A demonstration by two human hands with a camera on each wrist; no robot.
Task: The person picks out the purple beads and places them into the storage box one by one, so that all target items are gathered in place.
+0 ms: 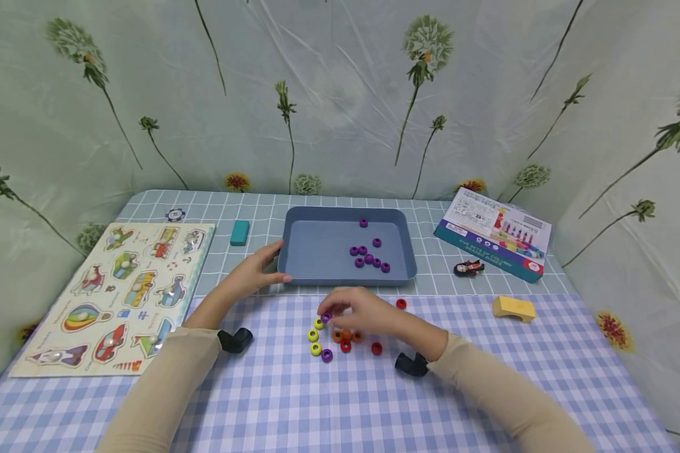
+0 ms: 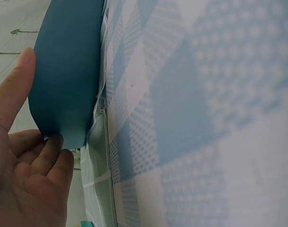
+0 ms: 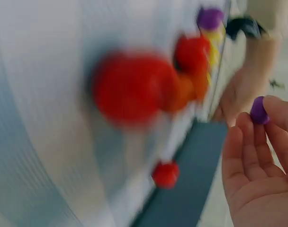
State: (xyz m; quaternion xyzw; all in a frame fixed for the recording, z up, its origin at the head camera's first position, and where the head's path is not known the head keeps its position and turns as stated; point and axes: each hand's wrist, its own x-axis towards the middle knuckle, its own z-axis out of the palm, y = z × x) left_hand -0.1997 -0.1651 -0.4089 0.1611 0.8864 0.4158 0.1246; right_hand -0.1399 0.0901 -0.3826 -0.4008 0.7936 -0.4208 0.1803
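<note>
My right hand (image 1: 362, 309) pinches a purple bead (image 3: 259, 110) between thumb and fingertips, above the beads on the checked cloth. Yellow beads (image 1: 313, 336) form a short row below it, with another purple bead (image 1: 327, 355) at the near end. Orange beads (image 1: 357, 337) cluster beside red ones (image 1: 376, 348). At the left end of the blue-grey tray (image 1: 347, 282), my left hand (image 1: 250, 272) touches the outer wall, thumb near the front corner and fingers at the side. Several purple beads (image 1: 369, 258) lie inside the tray.
A wooden picture puzzle board (image 1: 113, 296) lies at the left, near a teal block (image 1: 240, 233) and a poker chip (image 1: 175, 214). On the right are a toy box (image 1: 493, 233), a small doll figure (image 1: 468, 268) and a yellow arch block (image 1: 513, 309). One red bead (image 1: 401, 304) sits close to the tray.
</note>
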